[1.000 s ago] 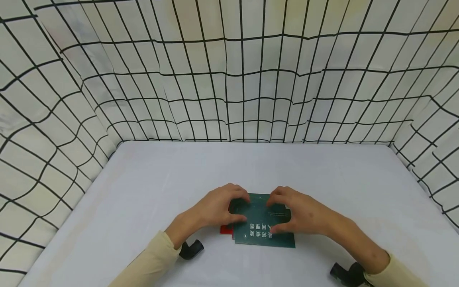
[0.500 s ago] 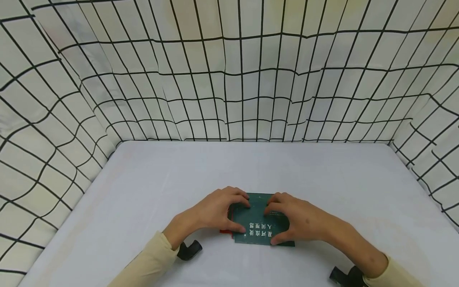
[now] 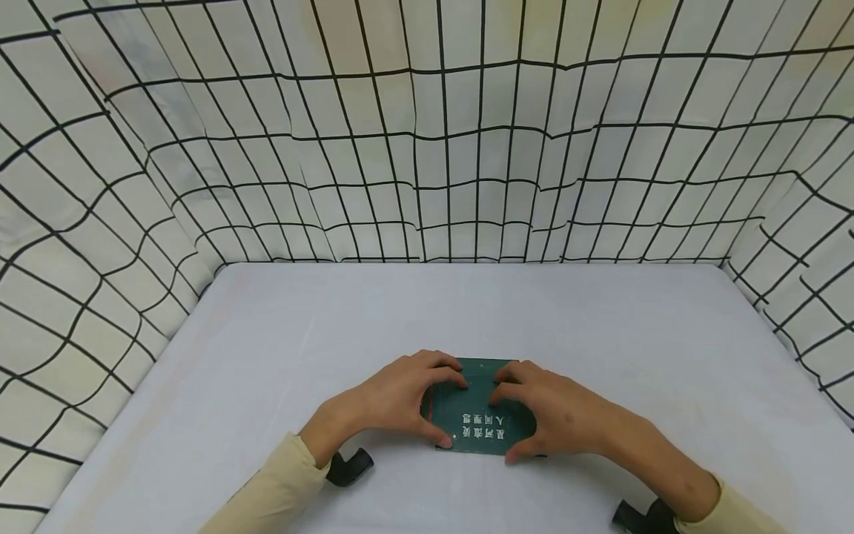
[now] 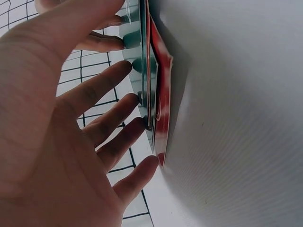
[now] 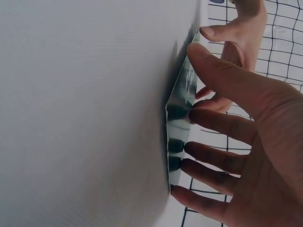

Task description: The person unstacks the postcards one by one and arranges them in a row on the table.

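Observation:
A dark green card (image 3: 479, 393) with white characters lies on top of a small stack on the table, its lettering upside down in the head view. Under it, the left wrist view shows more green sheets and a red card (image 4: 163, 111) with its edges fanned apart. My left hand (image 3: 399, 393) spreads over the left side, thumb at the near left corner, fingertips touching the card. My right hand (image 3: 567, 414) spans the right side, its thumb at the near edge and fingertips on the glossy top. Both palms stay off the stack.
A white cloth-covered table (image 3: 320, 319) lies beneath. White walls with a black grid net (image 3: 480, 159) enclose its back and sides. A black wrist device (image 3: 350, 467) sits at the left wrist, another (image 3: 643, 515) at the right.
Both thumbs have slid toward the stack's near edge, and the right hand has come slightly nearer. The red corner at the left has mostly gone from sight in the head view.

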A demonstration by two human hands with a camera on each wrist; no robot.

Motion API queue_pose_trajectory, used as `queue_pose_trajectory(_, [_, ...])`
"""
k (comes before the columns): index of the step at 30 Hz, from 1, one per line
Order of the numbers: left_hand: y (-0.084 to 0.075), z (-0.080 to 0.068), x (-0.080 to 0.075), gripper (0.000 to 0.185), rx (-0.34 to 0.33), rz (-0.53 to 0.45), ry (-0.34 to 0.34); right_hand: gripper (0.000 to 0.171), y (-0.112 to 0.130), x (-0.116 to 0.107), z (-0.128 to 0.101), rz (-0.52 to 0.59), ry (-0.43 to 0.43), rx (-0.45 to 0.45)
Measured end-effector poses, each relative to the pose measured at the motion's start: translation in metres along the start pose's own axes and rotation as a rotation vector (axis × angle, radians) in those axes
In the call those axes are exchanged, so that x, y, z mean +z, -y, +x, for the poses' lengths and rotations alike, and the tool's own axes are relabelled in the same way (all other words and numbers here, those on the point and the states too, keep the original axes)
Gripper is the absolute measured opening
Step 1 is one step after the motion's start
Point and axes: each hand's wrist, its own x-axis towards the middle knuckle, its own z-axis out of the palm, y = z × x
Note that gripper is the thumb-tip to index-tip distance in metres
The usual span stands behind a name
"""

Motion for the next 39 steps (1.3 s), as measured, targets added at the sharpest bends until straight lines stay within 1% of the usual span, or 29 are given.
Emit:
queue_pose_trajectory(6, [0.0004,-0.0019,0.0016,0.077,0.006,0.01,-0.001,0.066,0.0007,0.0018,0.0006,-0.02,-0.011,-0.021])
queue_pose_trajectory(11, [-0.0008,-0.0021,0.002,0.083,0.009,0.032,0.012,0.066,0.0031,0.0025,0.0002,-0.047,-0.011,-0.039])
queue_pose_trajectory(16, [-0.0035,-0.0019,0.0011,0.083,0.015,0.037,0.015,0.069,0.0039,0.0025,-0.0002,-0.083,-0.016,-0.062])
queue_pose_trajectory(21, [-0.0058,-0.0009,-0.0001,0.081,0.006,0.042,0.017,0.069,0.0038,0.0025,0.0001,-0.086,-0.025,-0.07])
queue_pose_trajectory(26, [-0.0058,0.0005,0.0003,0.079,0.0,0.047,0.011,0.069,0.0023,0.0019,0.0017,-0.053,-0.017,-0.039])
queue_pose_trajectory(32, [-0.005,0.0015,0.0014,0.075,-0.014,0.038,-0.012,0.071,-0.0005,0.0008,0.0046,-0.026,-0.023,0.008])
queue_pose_trajectory(39, [-0.004,0.0028,0.0014,0.073,-0.023,0.009,-0.034,0.072,-0.0035,-0.0007,0.008,-0.02,-0.045,0.017])
